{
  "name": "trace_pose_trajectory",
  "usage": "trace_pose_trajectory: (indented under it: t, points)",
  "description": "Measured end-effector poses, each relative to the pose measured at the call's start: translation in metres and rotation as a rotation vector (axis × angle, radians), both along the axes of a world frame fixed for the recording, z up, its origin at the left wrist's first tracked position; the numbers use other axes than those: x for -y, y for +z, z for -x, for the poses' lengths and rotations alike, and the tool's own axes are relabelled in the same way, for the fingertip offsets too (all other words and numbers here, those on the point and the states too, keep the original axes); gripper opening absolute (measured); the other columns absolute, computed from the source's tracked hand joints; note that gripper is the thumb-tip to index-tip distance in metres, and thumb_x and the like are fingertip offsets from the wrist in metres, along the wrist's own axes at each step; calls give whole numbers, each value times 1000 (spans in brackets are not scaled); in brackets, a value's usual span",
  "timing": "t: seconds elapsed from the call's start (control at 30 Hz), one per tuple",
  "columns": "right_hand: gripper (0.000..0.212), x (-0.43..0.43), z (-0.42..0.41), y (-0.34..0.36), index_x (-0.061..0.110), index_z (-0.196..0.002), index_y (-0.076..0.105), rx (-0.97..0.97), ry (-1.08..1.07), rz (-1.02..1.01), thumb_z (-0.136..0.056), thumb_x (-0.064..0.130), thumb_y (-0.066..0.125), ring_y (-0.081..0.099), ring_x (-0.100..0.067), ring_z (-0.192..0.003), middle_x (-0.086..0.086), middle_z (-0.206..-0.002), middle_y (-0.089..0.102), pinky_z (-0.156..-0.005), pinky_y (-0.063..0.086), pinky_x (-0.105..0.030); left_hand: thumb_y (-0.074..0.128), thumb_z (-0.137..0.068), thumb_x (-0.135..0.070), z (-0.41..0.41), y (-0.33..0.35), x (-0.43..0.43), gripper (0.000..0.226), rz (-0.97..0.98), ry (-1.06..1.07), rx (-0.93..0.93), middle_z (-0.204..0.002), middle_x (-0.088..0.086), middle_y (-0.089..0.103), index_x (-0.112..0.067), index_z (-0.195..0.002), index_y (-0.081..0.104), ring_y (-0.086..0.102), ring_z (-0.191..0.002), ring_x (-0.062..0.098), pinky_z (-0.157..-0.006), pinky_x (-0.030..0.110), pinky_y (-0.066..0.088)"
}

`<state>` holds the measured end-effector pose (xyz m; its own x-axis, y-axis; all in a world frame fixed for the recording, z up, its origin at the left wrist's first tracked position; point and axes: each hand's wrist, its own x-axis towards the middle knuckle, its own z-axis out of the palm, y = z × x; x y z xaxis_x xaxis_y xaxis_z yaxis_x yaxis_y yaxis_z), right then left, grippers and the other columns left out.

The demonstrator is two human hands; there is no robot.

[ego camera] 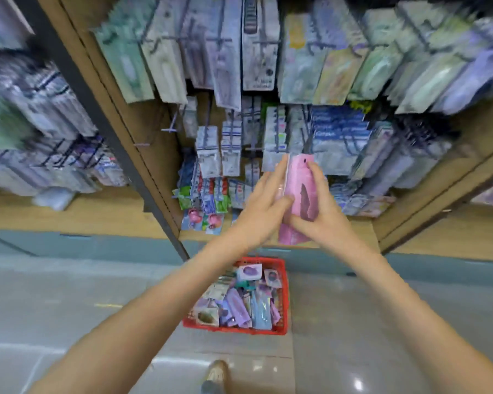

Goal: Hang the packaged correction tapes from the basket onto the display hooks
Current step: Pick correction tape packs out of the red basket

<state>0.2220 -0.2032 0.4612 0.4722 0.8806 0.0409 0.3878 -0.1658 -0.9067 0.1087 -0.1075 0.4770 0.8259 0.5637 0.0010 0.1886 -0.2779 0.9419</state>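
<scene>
Centre frame: pink pack (299, 191) held up at the display, its hole just below a hook (308, 145), not yet threaded. Left hand (264, 194) pinches its left edge, fingers straight, thumb on the front. Right hand (320, 206) grips the lower right side. Basket (284, 294), lower centre, is full of packs, so most of the work looks left. Hung packs crowd both sides of the hook; the open room is straight in front.

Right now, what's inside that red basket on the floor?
The red basket holds a loose pile of packaged correction tapes, mostly purple, some blue. The pile covers the bottom; a forearm hides one corner.
</scene>
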Motion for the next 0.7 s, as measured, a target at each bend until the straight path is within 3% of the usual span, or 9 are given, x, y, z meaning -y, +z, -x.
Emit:
trace_pose_trajectory:
  t: [0.1, 0.17, 0.23, 0.27, 0.33, 0.43, 0.57, 0.7]
  points:
    - [105, 40, -18, 64, 36, -151, 8, 96, 8, -143, -67, 42, 70, 28, 2, -137, 18, -152, 20, -105, 29, -11, 47, -96, -13, -16, 62, 38, 71, -61, -92, 123, -143, -28, 17, -42, -144, 4, 15, -139, -5, -120, 26, 16]
    - [102, 71, -33, 104, 40, -151, 6, 202, -19, -175, -69, 48, 66, 30, 6, -128, 16, -144, 26, -96, 29, -3, 52, -98, -9, -27, 101, 63, 74, -181, -90, 150, -144, -29, 19, -36, -150, 6, 22, -131, -15, -106, 6, 22]
    - [98, 96, -50, 141, 44, -151, 6, 285, -56, -198, -75, 47, 68, 37, -2, -118, 5, -137, 33, -86, 33, -7, 65, -91, -19, -38, 143, 82, 84, -296, -13, 212, -138, -28, 33, -31, -153, 10, 35, -112, -25, -91, -3, 27]
    - [96, 106, -59, 160, 45, -151, 5, 326, -70, -212, -80, 43, 69, 39, -8, -120, 0, -139, 34, -85, 33, -10, 67, -84, -28, -44, 164, 89, 88, -342, 36, 248, -129, -23, 42, -29, -154, 13, 40, -104, -22, -87, -1, 30]
    - [92, 121, -72, 199, 45, -151, 4, 419, -88, -240, -84, 41, 67, 40, -15, -119, -1, -142, 32, -83, 33, -16, 65, -74, -44, -56, 204, 99, 94, -448, 121, 290, -128, -9, 47, -28, -154, 17, 46, -110, -5, -88, 7, 33]
    - [90, 132, -89, 253, 48, -149, 4, 550, -125, -306, -85, 42, 67, 46, -17, -99, 0, -122, 36, -73, 37, -17, 67, -78, -46, -72, 258, 101, 88, -640, 259, 272, -127, 5, 47, -35, -152, 22, 44, -117, 20, -95, 24, 34]
    - [91, 129, -115, 325, 52, -147, 1, 701, -172, -408, -85, 42, 67, 46, -6, -81, -1, -112, 35, -66, 38, -16, 70, -85, -33, -92, 324, 92, 76, -745, 374, 367, -127, 3, 41, -41, -149, 29, 41, -106, 11, -91, 19, 30]
    - [89, 117, -142, 383, 49, -148, -1, 830, -233, -405, -87, 45, 64, 44, -9, -81, -1, -115, 31, -65, 35, -15, 70, -85, -37, -107, 373, 78, 76, -894, 499, 381, -140, 7, 36, -40, -150, 30, 35, -124, 25, -103, 30, 30]
